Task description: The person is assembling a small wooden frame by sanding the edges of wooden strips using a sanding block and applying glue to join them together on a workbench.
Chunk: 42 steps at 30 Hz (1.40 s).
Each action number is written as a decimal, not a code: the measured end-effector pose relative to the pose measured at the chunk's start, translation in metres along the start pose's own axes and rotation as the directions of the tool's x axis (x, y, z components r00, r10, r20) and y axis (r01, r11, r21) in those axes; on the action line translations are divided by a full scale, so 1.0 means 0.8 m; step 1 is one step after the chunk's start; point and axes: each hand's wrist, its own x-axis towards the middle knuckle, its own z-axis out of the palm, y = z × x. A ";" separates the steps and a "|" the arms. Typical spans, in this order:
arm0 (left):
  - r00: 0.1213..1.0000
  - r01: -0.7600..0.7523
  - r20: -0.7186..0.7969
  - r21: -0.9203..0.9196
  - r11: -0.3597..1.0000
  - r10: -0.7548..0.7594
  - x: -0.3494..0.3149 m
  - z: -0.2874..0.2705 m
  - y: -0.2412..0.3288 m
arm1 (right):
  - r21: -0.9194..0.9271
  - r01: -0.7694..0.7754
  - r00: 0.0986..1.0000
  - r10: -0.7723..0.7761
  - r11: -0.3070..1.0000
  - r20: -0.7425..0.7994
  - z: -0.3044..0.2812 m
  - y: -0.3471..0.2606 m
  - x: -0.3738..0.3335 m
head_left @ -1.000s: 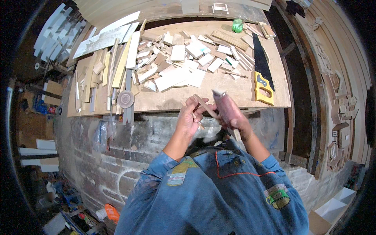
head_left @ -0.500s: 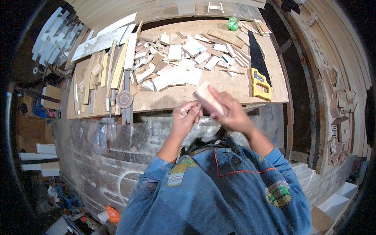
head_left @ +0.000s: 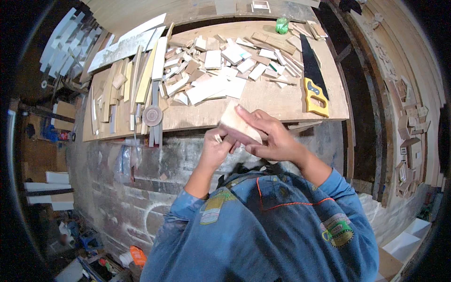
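Table point(head_left: 277, 101) bright, light falling on top. White wood scraps point(head_left: 204, 90) on table shine most, nearly washed out. Soft shadow at table's near edge, by left hand point(head_left: 216, 149). Wood block point(head_left: 239, 123) by table's near edge: pale top, darker side. Floor point(head_left: 164, 192) below table greyer, dimmer. Far left of table: dark, clutter point(head_left: 89, 242) fuzzy. Right of table: planks point(head_left: 425, 61) look bent. Black corners all around, well out from table.

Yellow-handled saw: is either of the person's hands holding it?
No; the saw lies on the tabletop, apart from the left hand and the right hand, which grips a wooden block.
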 end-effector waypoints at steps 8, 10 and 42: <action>0.905 0.052 -0.281 -0.670 0.741 -0.318 0.027 -0.026 0.028 | -0.214 -0.196 0.980 0.184 0.957 -0.073 -0.005 0.064 -0.028; 0.878 0.052 -0.267 -0.772 0.634 -0.397 0.035 -0.036 0.003 | -0.205 -0.144 0.988 0.128 0.968 -0.090 0.008 0.040 -0.019; 0.699 -0.082 -0.573 -0.658 0.749 -0.427 0.044 -0.047 -0.063 | -0.729 -0.254 0.946 0.321 0.636 -0.049 -0.016 0.159 0.004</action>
